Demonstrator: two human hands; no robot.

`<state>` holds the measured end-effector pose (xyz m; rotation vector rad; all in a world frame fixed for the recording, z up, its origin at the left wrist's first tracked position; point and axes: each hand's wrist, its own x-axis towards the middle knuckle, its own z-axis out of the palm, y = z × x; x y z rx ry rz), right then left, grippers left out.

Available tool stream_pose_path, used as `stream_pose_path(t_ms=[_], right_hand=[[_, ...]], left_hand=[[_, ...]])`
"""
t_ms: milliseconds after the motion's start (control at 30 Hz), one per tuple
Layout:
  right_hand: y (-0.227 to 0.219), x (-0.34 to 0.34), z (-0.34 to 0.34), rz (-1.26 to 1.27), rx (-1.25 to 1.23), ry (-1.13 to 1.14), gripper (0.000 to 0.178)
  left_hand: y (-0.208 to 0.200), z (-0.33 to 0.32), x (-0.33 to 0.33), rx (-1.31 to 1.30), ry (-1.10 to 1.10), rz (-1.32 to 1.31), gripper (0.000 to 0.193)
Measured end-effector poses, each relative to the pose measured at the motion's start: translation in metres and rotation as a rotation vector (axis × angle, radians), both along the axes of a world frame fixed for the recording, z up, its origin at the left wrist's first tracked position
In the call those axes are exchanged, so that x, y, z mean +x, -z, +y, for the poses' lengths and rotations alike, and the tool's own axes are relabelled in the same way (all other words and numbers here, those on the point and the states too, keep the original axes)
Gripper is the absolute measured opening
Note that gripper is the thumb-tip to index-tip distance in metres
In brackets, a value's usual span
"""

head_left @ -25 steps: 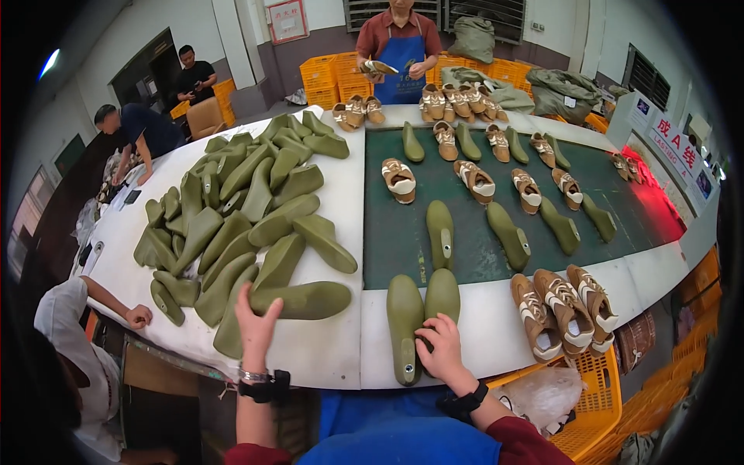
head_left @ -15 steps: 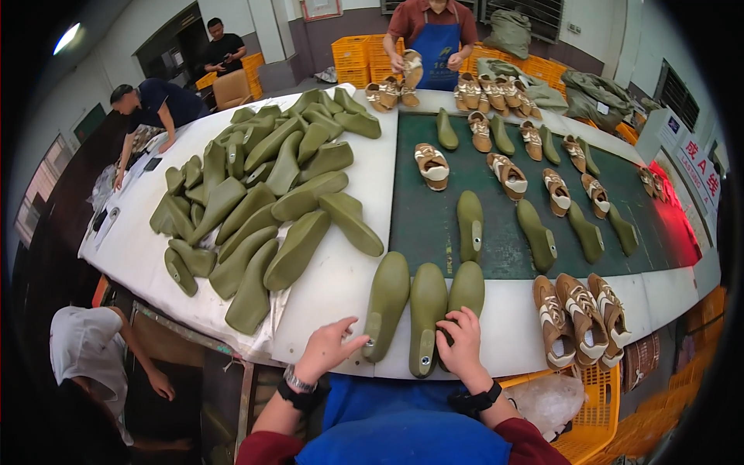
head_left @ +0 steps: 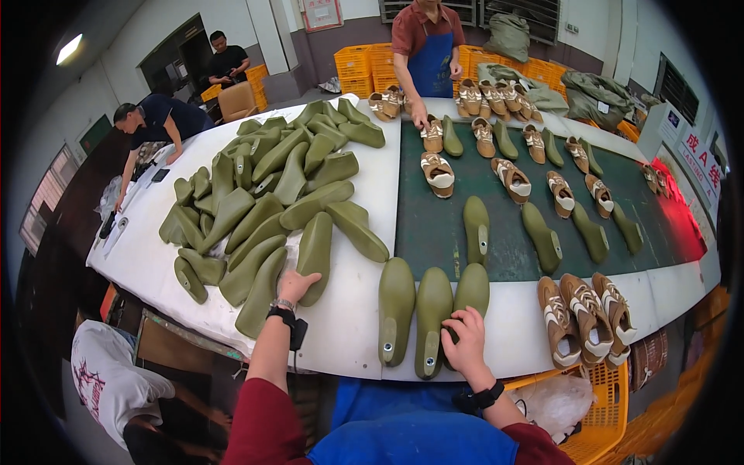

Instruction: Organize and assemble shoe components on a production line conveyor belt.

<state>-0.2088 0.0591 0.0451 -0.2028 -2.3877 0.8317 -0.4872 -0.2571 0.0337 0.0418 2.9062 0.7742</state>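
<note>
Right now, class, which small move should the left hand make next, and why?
The left hand should probably lift the green mould it touches at the heap's edge: the right hand is at the rightmost of three similar moulds lying side by side.

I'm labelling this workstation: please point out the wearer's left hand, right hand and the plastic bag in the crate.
Left hand (head_left: 294, 287), head view: back of the hand.
Right hand (head_left: 466, 342), head view: back of the hand.
Plastic bag (head_left: 556, 398), head view: crumpled middle.
</note>
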Motion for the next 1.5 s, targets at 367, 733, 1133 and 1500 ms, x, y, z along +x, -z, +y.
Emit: stream_pose_path(t_ms=[367, 733, 1133, 1500], right_hand=[[0.000, -0.012, 0.002, 0.101, -0.004, 0.004, 0.011], [0.007, 0.000, 0.005, 0.049, -0.045, 0.055, 0.011], [0.008, -0.001, 0.008, 0.057, -0.051, 0.068, 0.010], [0.010, -0.011, 0.006, 0.138, -0.016, 0.045, 0.010]], left_hand=[[-0.080, -0.040, 0.084, 0.624, 0.064, -0.123, 0.037], [-0.040, -0.024, 0.033, -0.332, 0.791, 0.413, 0.058], [-0.033, 0.065, 0.068, -0.209, 0.443, -0.005, 0.054], [-0.010, 0.059, 0.131, 0.464, 0.298, -0.065, 0.029]])
